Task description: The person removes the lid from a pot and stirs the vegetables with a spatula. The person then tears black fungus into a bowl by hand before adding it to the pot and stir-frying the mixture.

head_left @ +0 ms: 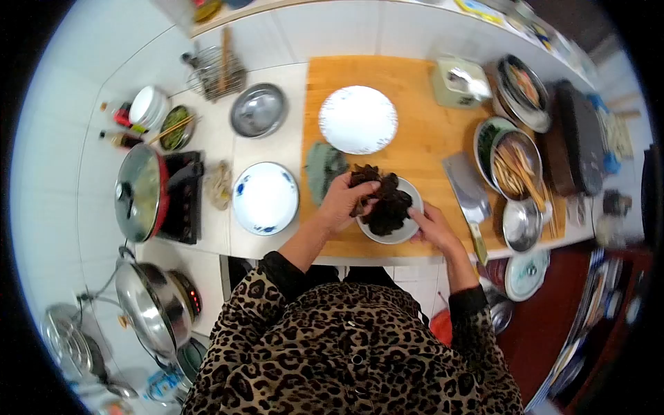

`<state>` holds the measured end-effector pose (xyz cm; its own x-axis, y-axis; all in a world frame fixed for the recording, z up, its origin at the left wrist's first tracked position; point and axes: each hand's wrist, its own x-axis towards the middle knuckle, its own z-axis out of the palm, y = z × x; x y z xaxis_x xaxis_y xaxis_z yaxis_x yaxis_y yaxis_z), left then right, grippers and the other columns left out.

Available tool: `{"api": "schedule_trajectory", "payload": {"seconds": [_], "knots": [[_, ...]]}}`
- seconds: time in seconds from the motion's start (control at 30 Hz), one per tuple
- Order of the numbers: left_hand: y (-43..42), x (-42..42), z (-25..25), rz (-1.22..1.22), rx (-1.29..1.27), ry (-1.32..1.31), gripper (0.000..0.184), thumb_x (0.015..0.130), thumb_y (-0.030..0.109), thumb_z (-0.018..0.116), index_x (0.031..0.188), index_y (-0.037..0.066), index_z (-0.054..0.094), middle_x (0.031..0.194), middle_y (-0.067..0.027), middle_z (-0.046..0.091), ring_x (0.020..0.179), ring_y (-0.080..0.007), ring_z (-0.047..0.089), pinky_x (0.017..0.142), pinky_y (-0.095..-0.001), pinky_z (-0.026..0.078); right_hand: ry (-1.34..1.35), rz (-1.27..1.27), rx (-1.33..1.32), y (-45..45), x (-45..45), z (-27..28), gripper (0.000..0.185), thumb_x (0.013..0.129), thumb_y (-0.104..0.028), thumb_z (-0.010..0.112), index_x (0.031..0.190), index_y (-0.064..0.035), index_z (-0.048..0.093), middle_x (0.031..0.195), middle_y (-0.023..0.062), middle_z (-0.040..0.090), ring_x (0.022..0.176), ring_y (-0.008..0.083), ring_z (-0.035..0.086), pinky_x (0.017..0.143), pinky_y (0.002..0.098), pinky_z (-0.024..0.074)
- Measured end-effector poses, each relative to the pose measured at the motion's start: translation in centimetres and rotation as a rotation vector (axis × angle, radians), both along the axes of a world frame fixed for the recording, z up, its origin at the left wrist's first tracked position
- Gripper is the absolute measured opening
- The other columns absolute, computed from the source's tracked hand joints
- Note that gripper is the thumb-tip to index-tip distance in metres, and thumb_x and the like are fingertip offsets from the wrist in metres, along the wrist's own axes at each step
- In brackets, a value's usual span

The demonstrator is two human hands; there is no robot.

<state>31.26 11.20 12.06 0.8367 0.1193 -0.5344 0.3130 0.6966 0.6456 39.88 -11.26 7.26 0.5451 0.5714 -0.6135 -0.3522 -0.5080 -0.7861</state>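
Observation:
A white bowl (pixel 409 234) full of dark, ruffled wood ear mushrooms (pixel 387 216) is near the front edge of the wooden board. Dark pieces of the same kind are pinched in my left hand (pixel 344 199), over the bowl's left side. My right hand (pixel 434 227) grips the bowl's right rim, thumb on top and the other fingers partly hidden below. Just left of the bowl lies a crumpled green cloth (pixel 324 170). Behind them is a white plate (pixel 358 120) with a patterned edge.
To the right, a cleaver (pixel 467 188) lies on the wooden board (pixel 415 124), beside bowls of cut food (pixel 513 166) and a metal bowl (pixel 522 225). On the left are a blue-patterned plate (pixel 265 199), a steel basin (pixel 259 110) and a lidded pan (pixel 140 194) on a cooktop.

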Motion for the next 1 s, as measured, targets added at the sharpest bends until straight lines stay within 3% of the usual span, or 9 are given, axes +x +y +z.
{"api": "schedule_trajectory", "payload": {"seconds": [0.2,0.27,0.3,0.33,0.5,0.67,0.77,0.87,1.0], "knots": [[3.3,-7.0,-2.1,0.233,0.098,-0.064,0.029,0.085,0.014,0.064,0.111,0.005,0.054,0.085,-0.0043,0.061,0.07,-0.0123,0.057,0.055,-0.0243,0.048,-0.521,0.065,-0.105,-2.1,1.6,1.5,0.037,0.091,-0.024,0.053,0.12,0.0005,0.053,0.09,0.0069,0.064,0.067,0.0107,0.057,0.061,0.0243,0.0475],[5.7,-11.9,2.8,0.24,0.068,-0.133,0.021,0.089,0.014,0.06,0.106,0.002,0.056,0.085,-0.0062,0.062,0.077,-0.0129,0.058,0.06,-0.0263,0.05,-0.464,-0.037,-0.051,-0.9,2.9,2.8,0.033,0.094,-0.026,0.05,0.118,-0.0033,0.055,0.076,0.0049,0.061,0.056,0.0077,0.053,0.048,0.0205,0.0402],[5.6,-13.6,3.8,0.38,0.278,-0.133,0.016,0.083,0.015,0.065,0.093,0.004,0.059,0.068,-0.0027,0.056,0.049,-0.0102,0.05,0.042,-0.0224,0.037,-0.436,-0.089,-0.022,-0.2,3.7,3.3,0.032,0.095,-0.027,0.049,0.117,-0.0052,0.056,0.07,0.0039,0.06,0.05,0.0062,0.052,0.041,0.0186,0.0365],[6.2,-16.3,4.9,0.434,0.202,-0.149,0.016,0.083,0.014,0.065,0.092,0.003,0.058,0.066,-0.0026,0.055,0.048,-0.0103,0.048,0.042,-0.0229,0.037,-0.536,-0.048,0.135,0.9,4.5,2.3,0.031,0.095,-0.027,0.048,0.115,-0.0053,0.056,0.066,0.0024,0.058,0.046,0.0036,0.047,0.037,0.0174,0.031],[5.6,-31.5,8.2,0.711,0.205,-0.031,0.019,0.085,0.012,0.063,0.099,0.004,0.054,0.07,-0.0012,0.053,0.048,-0.0084,0.046,0.04,-0.0197,0.034,-0.487,0.255,0.363,17.4,0.7,7.3,0.026,0.094,-0.023,0.049,0.108,-0.0037,0.06,0.064,-0.0009,0.054,0.05,0.0043,0.045,0.042,0.0184,0.0335],[0.7,-46.4,9.5,1.08,0.109,0.006,0.022,0.084,0.009,0.063,0.104,0.006,0.054,0.086,-0.0008,0.055,0.064,-0.0082,0.052,0.046,-0.0186,0.04,-0.613,0.713,0.684,34.2,-20.9,17.4,0.023,0.09,-0.016,0.052,0.106,-0.0018,0.062,0.073,0.0014,0.058,0.063,0.0077,0.052,0.056,0.0222,0.0412],[-1.9,-53.9,11.7,1.279,0.144,0.003,0.019,0.083,0.004,0.063,0.1,0.002,0.055,0.085,-0.0041,0.056,0.06,-0.0105,0.051,0.044,-0.0199,0.037,-0.682,1.065,0.79,40.5,-34.1,20.2,0.024,0.086,-0.014,0.057,0.106,-0.0002,0.062,0.083,0.0091,0.064,0.072,0.0124,0.059,0.067,0.0252,0.0468],[-3.2,-59.7,12.8,1.452,0.235,0.052,0.017,0.082,0.004,0.063,0.097,0.001,0.055,0.075,-0.0065,0.054,0.053,-0.0111,0.048,0.041,-0.0223,0.035,-0.984,1.281,1.051,44.9,-45.3,21.3,0.047,0.081,-0.035,0.062,0.112,-0.0004,0.058,0.095,0.0179,0.061,0.082,0.03,0.061,0.073,0.0404,0.0489],[-3.1,-65.5,14.2,1.575,0.368,0.068,0.015,0.08,0.004,0.063,0.092,0.0,0.054,0.071,-0.0071,0.053,0.049,-0.0111,0.045,0.04,-0.0226,0.034,-1.412,1.296,1.103,47.6,-54.3,21.4,0.044,0.078,-0.04,0.064,0.1,-0.0015,0.06,0.091,0.0172,0.062,0.08,0.0328,0.061,0.071,0.0428,0.0491]]}}
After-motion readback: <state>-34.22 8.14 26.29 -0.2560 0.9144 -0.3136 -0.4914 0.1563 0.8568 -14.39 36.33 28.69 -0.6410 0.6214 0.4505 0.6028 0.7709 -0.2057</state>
